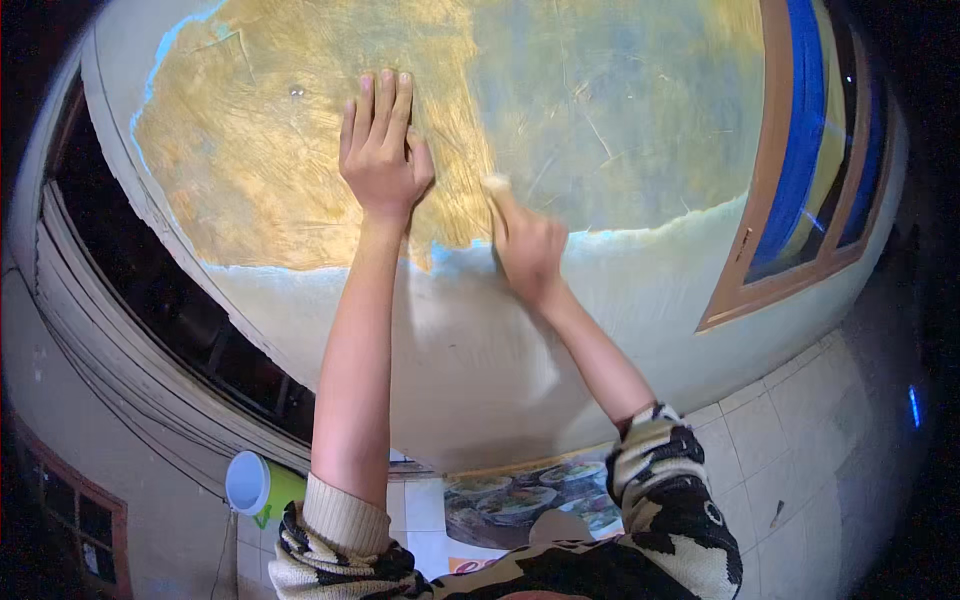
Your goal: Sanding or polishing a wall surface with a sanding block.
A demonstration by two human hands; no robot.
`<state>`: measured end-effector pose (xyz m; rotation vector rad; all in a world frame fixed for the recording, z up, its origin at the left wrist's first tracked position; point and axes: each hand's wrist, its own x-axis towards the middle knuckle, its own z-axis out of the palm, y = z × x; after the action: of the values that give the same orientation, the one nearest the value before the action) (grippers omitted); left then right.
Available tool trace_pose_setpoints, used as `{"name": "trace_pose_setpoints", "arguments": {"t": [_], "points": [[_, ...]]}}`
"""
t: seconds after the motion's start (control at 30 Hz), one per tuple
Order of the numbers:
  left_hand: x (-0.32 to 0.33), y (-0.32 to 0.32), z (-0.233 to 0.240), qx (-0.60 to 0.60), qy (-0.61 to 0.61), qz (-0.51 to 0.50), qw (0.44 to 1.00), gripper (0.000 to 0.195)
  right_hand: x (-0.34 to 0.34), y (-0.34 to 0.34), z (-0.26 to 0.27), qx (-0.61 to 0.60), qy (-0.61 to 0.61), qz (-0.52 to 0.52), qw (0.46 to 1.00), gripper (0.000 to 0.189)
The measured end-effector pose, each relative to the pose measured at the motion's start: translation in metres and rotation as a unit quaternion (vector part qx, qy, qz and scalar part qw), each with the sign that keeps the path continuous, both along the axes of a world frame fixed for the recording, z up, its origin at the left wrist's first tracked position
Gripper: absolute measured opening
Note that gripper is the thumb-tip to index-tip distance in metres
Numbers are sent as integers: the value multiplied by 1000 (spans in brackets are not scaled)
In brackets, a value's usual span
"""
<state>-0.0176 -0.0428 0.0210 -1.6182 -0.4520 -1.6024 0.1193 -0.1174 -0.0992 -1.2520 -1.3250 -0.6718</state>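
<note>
My left hand (pixel 382 161) lies flat against the wall, fingers pointing up, with nothing held in it. Under it is a patch of golden-yellow coating (pixel 247 172) with streaks and creases. To its right, my right hand (pixel 529 244) is curled with the index finger extended along a small pale-tipped tool (pixel 495 182), whose exact kind is unclear. That tip meets the wall where the gold borders a grey-green area (pixel 630 127). A ragged pale-blue edge runs below both colours, above the off-white lower wall (pixel 480 375).
A brown-framed window (pixel 731 281) is at the right. A dark opening (pixel 187 300) runs along the wall's left side. Lower left is a green bucket (pixel 285 491). On the tiled floor (pixel 784 405) lies a printed sheet with food pictures (pixel 517 502).
</note>
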Motion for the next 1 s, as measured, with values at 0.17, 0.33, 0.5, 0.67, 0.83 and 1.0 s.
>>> {"name": "trace_pose_setpoints", "arguments": {"t": [0.17, 0.33, 0.5, 0.67, 0.83, 1.0], "points": [[0, 3, -3, 8, 3, 7, 1000, 57, -2, 9, 26, 118, -22, -26, 992, 38], [-8, -1, -2, 13, 4, 7, 1000, 58, 0, 0, -45, 55, -19, 8, 998, 34], [-6, 2, -8, 9, 2, 14, 1000, 58, -11, 0, 8, 52, -38, -9, 998, 36], [-7, 5, -22, 3, 7, -2, 1000, 57, -6, 1, -31, 32, -17, 1, 999, 36], [-7, 6, -27, -4, 6, 0, 1000, 57, -9, 8, -42, -20, -1, 21, 1000, 25], [-19, 7, -33, 0, 9, 24, 1000, 57, -28, 16, 0, 36, -12, 1, 999, 34]]}}
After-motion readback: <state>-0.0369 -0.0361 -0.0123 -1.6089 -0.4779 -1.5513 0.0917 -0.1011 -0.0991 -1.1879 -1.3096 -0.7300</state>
